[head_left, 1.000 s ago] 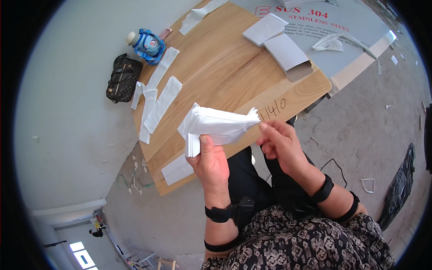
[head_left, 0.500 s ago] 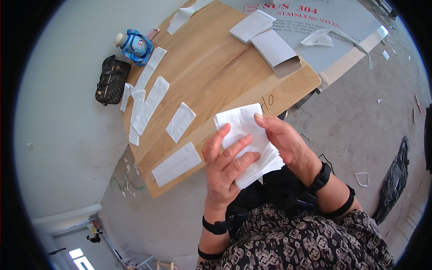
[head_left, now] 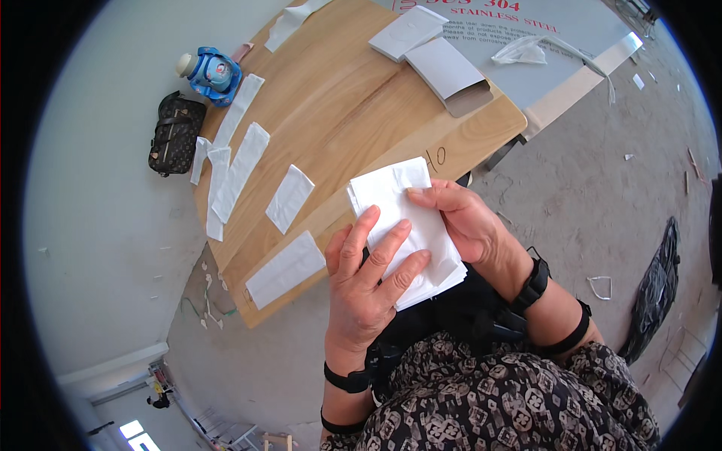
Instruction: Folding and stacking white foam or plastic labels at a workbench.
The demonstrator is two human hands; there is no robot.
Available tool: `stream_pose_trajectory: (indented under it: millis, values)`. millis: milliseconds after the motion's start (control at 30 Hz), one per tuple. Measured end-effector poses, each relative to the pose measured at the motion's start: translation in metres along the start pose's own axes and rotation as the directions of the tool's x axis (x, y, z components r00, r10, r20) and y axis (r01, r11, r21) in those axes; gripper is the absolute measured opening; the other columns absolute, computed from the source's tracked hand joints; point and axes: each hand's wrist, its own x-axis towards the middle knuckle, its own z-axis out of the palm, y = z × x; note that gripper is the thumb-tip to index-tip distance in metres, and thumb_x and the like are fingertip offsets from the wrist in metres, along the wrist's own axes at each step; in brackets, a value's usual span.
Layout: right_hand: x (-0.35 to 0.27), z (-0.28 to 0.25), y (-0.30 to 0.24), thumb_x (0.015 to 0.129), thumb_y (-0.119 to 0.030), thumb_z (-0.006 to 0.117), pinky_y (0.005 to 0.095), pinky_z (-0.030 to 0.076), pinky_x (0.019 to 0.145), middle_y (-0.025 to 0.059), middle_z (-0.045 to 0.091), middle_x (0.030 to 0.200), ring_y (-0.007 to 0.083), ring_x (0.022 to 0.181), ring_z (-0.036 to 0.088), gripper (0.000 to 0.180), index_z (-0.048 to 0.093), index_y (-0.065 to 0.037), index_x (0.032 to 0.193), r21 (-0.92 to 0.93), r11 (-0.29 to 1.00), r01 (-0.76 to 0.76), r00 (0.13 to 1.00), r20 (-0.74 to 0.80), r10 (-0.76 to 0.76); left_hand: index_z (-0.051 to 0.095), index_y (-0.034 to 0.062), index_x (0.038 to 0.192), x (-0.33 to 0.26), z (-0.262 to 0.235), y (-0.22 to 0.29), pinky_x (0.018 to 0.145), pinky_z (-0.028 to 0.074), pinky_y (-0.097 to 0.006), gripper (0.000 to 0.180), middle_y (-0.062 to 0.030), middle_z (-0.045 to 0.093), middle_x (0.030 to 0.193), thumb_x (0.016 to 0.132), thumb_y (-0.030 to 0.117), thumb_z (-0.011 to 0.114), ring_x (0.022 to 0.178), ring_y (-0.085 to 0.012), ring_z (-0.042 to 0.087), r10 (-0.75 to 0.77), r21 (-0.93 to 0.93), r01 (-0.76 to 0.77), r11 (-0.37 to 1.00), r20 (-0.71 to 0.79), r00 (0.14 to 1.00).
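A thick stack of folded white tissues (head_left: 393, 188) is held between my two hands, above the near edge of the wooden table. My left hand (head_left: 366, 282) grips it from the lower left, its fingers spread over the top sheet and its thumb out of sight. From the right, my right hand (head_left: 470, 222) clasps the stack with the thumb pressed on its upper face; its other fingers are hidden behind. The lower edges of the sheets fan out slightly. Closest to the stack on the table lie a white folded tissue (head_left: 286, 270) and a smaller one (head_left: 290, 198).
Several white strips (head_left: 241, 169) lie on the left of the wooden table (head_left: 331, 98), near a blue bottle (head_left: 216, 75) and a dark patterned bag (head_left: 177, 134). Two white boxes (head_left: 450, 74) rest at the far right, beside a metal sheet (head_left: 556, 98). Black plastic (head_left: 653, 293) lies on the floor.
My hands and the stack have shifted slightly left and up in view. The right thumb has slid inward across the top sheet, and the lower edges look less fanned.
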Motion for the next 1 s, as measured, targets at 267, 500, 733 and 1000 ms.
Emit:
stream_pose_trajectory:
  millis: [267,500,733,1000]
  values:
    - [-0.001,0.001,0.004,0.097,-0.023,0.054,0.0425,0.055,0.088,0.0175,0.063,0.116,0.0289,0.105,0.064,0.036,0.054,0.004,0.121,0.082,0.996,-0.018,0.997,-0.071,0.024,0.070,0.0088,0.108,-0.006,0.007,-0.003,0.100,0.042,-0.038,0.032,-0.0085,0.063,0.125,0.078,-0.001,0.065,0.121,-0.0280,0.054,-0.308,-0.592,0.204,0.780,-0.078,0.948]
    - [-0.004,0.007,0.004,0.096,-0.029,0.058,0.0427,0.050,0.093,0.0150,0.060,0.123,0.0261,0.110,0.061,0.044,0.053,0.001,0.128,-0.083,0.996,0.010,0.993,-0.117,-0.020,0.065,-0.0013,0.117,-0.022,0.013,-0.012,0.093,0.049,-0.032,0.030,-0.0159,0.067,0.115,0.087,-0.005,0.061,0.107,-0.0218,0.063,-0.559,-0.826,0.255,0.502,-0.086,0.825]
    - [-0.012,0.012,-0.012,0.087,-0.016,0.068,0.0320,0.041,0.098,0.0131,0.059,0.127,0.0177,0.115,0.055,0.019,0.073,-0.003,0.100,-0.654,0.665,0.361,0.918,0.124,-0.376,0.068,0.0005,0.104,-0.007,0.000,-0.017,0.091,0.051,-0.039,0.032,-0.0155,0.068,0.109,0.072,-0.001,0.069,0.111,-0.0333,0.062,-0.194,-0.381,0.110,0.918,-0.188,0.963]
    - [-0.019,0.024,-0.025,0.072,-0.001,0.073,0.0378,0.035,0.109,0.0134,0.060,0.128,0.0229,0.123,0.052,0.023,0.073,-0.004,0.095,-0.750,0.519,0.411,0.911,0.309,-0.274,0.068,0.0036,0.101,-0.002,-0.008,-0.013,0.090,0.053,-0.042,0.029,-0.0148,0.066,0.109,0.072,0.003,0.071,0.111,-0.0353,0.061,-0.031,-0.051,0.023,0.998,-0.156,0.987]
